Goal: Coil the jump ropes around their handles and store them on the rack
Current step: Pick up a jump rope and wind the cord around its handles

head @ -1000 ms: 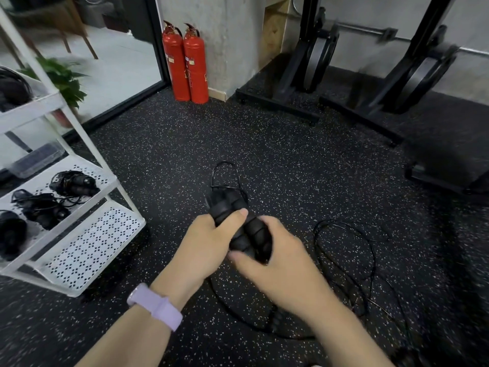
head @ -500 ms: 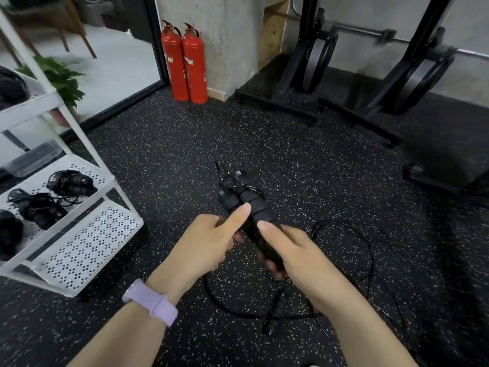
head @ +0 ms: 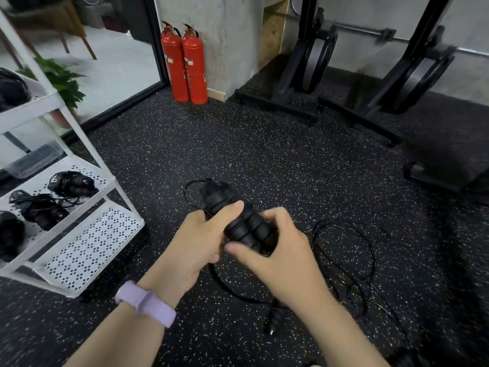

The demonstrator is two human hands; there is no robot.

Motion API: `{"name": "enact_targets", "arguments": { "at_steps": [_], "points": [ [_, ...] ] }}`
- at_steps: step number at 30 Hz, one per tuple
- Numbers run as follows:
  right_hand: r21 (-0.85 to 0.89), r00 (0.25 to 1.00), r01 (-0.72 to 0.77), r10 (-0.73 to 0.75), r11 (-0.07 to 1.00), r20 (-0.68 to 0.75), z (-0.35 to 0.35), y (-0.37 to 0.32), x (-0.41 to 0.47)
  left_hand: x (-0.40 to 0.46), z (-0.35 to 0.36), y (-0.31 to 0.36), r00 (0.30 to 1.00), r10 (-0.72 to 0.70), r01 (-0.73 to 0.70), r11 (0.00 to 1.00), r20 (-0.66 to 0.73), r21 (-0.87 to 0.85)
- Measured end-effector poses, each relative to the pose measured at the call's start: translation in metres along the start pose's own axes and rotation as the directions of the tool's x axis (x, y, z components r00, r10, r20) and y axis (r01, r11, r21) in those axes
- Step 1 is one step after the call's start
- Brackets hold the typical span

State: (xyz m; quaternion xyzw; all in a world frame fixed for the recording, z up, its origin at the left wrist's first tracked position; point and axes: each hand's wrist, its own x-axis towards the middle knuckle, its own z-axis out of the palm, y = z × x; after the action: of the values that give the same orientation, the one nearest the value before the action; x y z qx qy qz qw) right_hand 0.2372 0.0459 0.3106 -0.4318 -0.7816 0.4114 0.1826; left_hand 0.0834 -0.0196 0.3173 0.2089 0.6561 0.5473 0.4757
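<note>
Two black ribbed jump rope handles [head: 244,225] lie side by side, held above the floor at centre frame. My left hand [head: 197,243] grips them from the left, thumb laid over the top. My right hand [head: 281,251] wraps its fingers round their lower end from the right. A thin loop of black rope [head: 188,190] sticks out past the handles' far end. Another loose jump rope [head: 352,250] lies tangled on the floor to the right, one of its handles [head: 275,320] lying below my hands. The white rack [head: 87,247] stands at left, with coiled ropes [head: 71,182] on its middle shelf.
Two red fire extinguishers [head: 185,64] stand by the concrete pillar at the back. Black squat rack bases with weight plates [head: 317,64] fill the back right. A potted plant [head: 63,80] sits behind the white rack. The floor is dark speckled rubber.
The handles came back together side by side and tilted. My right hand slid from the lower tip up around the handles. The rope loop at the far end changed shape.
</note>
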Motion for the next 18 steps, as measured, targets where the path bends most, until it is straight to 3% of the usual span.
{"name": "enact_targets", "arguments": {
  "at_steps": [1, 2, 4, 5, 7, 10, 11, 13, 15, 18],
  "points": [
    [0.229, 0.994, -0.09, 0.074, 0.969, 0.077, -0.006, 0.0, 0.003, -0.001, -0.002, 0.001, 0.999, 0.032, -0.032, 0.999, 0.033, -0.004],
    [0.454, 0.969, -0.214, 0.131, 0.865, 0.208, -0.013, -0.001, 0.005, -0.001, -0.004, 0.003, 0.996, 0.06, -0.059, 0.998, 0.071, -0.016],
    [0.693, 0.856, -0.478, 0.111, 0.54, 0.505, -0.025, -0.004, 0.007, -0.002, -0.005, 0.004, 0.983, 0.112, -0.105, 0.993, 0.145, -0.055],
    [0.699, 0.791, -0.57, 0.057, 0.433, 0.61, -0.028, -0.004, 0.006, -0.002, -0.005, 0.004, 0.977, 0.133, -0.122, 0.99, 0.167, -0.076],
    [0.673, 0.701, -0.658, -0.052, 0.337, 0.711, -0.03, -0.006, 0.005, -0.002, -0.003, 0.006, 0.976, 0.143, -0.129, 0.987, 0.163, -0.091],
    [0.722, 0.727, -0.647, -0.084, 0.246, 0.681, -0.026, -0.004, 0.006, -0.002, -0.003, 0.007, 0.98, 0.113, -0.103, 0.992, 0.161, -0.071],
    [0.751, 0.769, -0.6, -0.059, 0.276, 0.636, -0.025, -0.003, 0.007, -0.002, -0.003, 0.008, 0.984, 0.101, -0.1, 0.995, 0.148, -0.017],
    [0.759, 0.863, -0.462, 0.035, 0.459, 0.504, -0.025, -0.001, 0.009, -0.003, -0.004, 0.006, 0.995, 0.074, -0.088, 0.974, 0.074, 0.21],
    [0.652, 0.936, -0.305, 0.091, 0.694, 0.341, -0.026, -0.001, 0.009, -0.004, -0.002, 0.002, 0.998, 0.063, -0.053, 0.912, -0.013, 0.406],
    [0.431, 0.983, -0.138, 0.07, 0.892, 0.17, -0.026, 0.002, 0.007, -0.002, -0.001, 0.0, 0.997, 0.057, -0.023, 0.881, -0.057, 0.473]
  ]
}}
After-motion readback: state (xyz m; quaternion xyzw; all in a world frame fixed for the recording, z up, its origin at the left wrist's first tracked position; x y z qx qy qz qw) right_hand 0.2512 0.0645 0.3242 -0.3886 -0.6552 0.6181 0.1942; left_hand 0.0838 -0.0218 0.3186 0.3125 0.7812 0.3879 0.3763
